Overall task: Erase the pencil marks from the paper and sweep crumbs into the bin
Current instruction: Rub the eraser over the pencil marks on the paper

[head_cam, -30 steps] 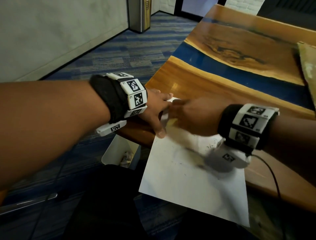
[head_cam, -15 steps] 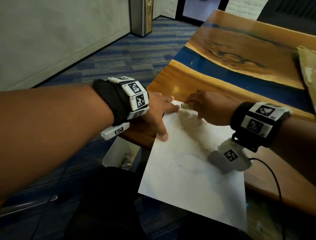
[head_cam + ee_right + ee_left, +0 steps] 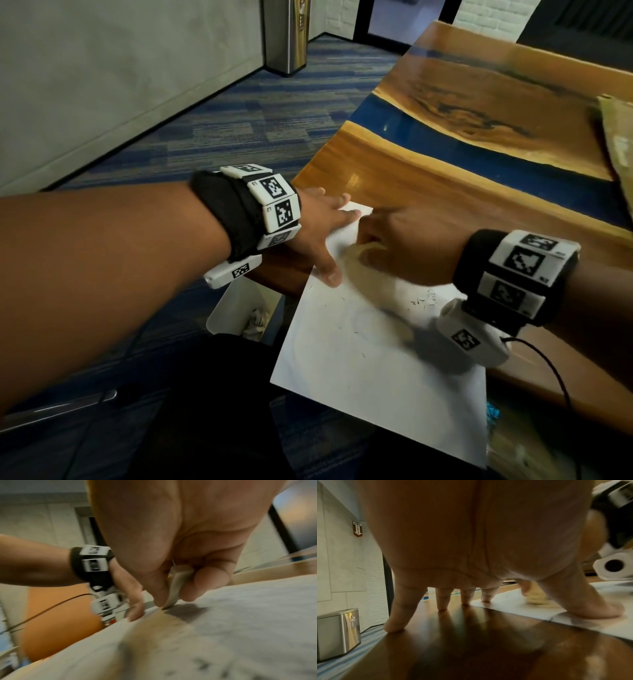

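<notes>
A white sheet of paper [image 3: 370, 359] lies on the wooden table's near corner and hangs over its edge. My left hand [image 3: 322, 233] lies flat with spread fingers; its thumb [image 3: 597, 607] and one fingertip press the paper's far left corner, the other fingers rest on the wood. My right hand [image 3: 400, 246], blurred by motion, pinches a pale eraser [image 3: 176, 586] between thumb and fingers and rubs its lower edge on the paper near the far end. Dark eraser crumbs [image 3: 424, 301] and faint pencil traces lie scattered over the sheet.
A small white bin [image 3: 236, 308] with crumpled paper stands on the carpet below the table's corner, left of the sheet. The table [image 3: 462, 144] of wood with a blue resin strip stretches away to the right. A steel bin [image 3: 287, 37] stands by the far wall.
The right hand has kept rubbing back and forth with the eraser: it went to the far corner, then came back toward me. The left hand has stayed pressing the corner.
</notes>
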`<move>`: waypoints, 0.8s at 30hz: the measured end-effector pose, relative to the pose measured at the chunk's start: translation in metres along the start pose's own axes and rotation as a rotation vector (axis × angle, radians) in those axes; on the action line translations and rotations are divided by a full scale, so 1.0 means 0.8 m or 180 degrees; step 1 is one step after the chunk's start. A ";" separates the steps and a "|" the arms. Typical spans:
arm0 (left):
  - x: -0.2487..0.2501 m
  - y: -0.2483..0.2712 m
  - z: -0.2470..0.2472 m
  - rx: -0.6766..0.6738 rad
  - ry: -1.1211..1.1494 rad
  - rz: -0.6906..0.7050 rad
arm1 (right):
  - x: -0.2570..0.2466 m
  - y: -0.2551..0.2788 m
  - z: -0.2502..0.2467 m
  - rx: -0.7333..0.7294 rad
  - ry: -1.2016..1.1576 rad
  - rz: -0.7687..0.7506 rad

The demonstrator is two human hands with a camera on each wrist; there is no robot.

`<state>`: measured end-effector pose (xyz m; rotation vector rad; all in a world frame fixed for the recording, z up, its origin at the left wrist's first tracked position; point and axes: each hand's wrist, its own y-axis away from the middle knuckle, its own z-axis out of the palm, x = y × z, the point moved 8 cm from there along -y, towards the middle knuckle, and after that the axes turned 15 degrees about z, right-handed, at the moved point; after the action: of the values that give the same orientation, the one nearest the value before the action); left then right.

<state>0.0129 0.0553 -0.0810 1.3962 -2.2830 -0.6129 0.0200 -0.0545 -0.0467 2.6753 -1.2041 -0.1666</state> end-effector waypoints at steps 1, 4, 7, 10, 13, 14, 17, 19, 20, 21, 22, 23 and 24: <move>0.000 -0.001 0.000 -0.0003 0.0006 0.0013 | -0.012 0.007 0.002 -0.0040 0.0060 -0.0195; 0.000 -0.002 0.000 -0.0024 -0.0026 0.0012 | 0.006 -0.010 -0.003 0.0024 0.0161 0.0005; 0.001 -0.001 -0.001 -0.0024 -0.0047 0.0002 | 0.026 -0.023 -0.011 0.0180 0.0206 0.0343; 0.000 0.000 -0.002 0.0020 0.0044 0.0042 | -0.020 0.002 0.000 -0.0092 0.0036 -0.0293; 0.001 -0.002 -0.002 -0.0004 -0.0024 0.0035 | 0.002 -0.014 -0.006 0.0003 0.0188 -0.0020; 0.002 -0.002 -0.003 -0.0008 -0.0074 0.0020 | 0.018 -0.023 -0.010 0.0115 0.0289 0.0208; 0.002 -0.002 -0.003 0.0027 -0.0017 0.0037 | 0.007 -0.018 -0.006 0.0142 0.0165 0.0008; 0.000 -0.002 -0.002 0.0036 0.0062 0.0059 | -0.027 0.003 0.001 -0.0043 -0.0018 -0.0509; 0.000 -0.002 -0.002 0.0017 0.0065 0.0060 | -0.028 0.002 0.001 -0.0083 0.0002 -0.0563; 0.001 -0.003 -0.002 -0.0006 0.0051 0.0056 | -0.015 -0.008 -0.002 -0.0038 0.0096 -0.0376; 0.002 -0.003 -0.002 -0.0022 0.0006 0.0031 | 0.004 -0.020 -0.008 0.0065 0.0176 -0.0080; 0.003 -0.002 -0.002 -0.0027 -0.0048 -0.0003 | 0.023 -0.029 -0.013 0.0151 0.0260 0.0192; 0.004 0.000 -0.003 -0.0031 -0.0074 -0.0024 | 0.033 -0.032 -0.014 0.0197 0.0330 0.0321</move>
<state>0.0132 0.0522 -0.0786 1.4009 -2.2908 -0.6448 0.0581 -0.0561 -0.0421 2.6309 -1.3280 0.0247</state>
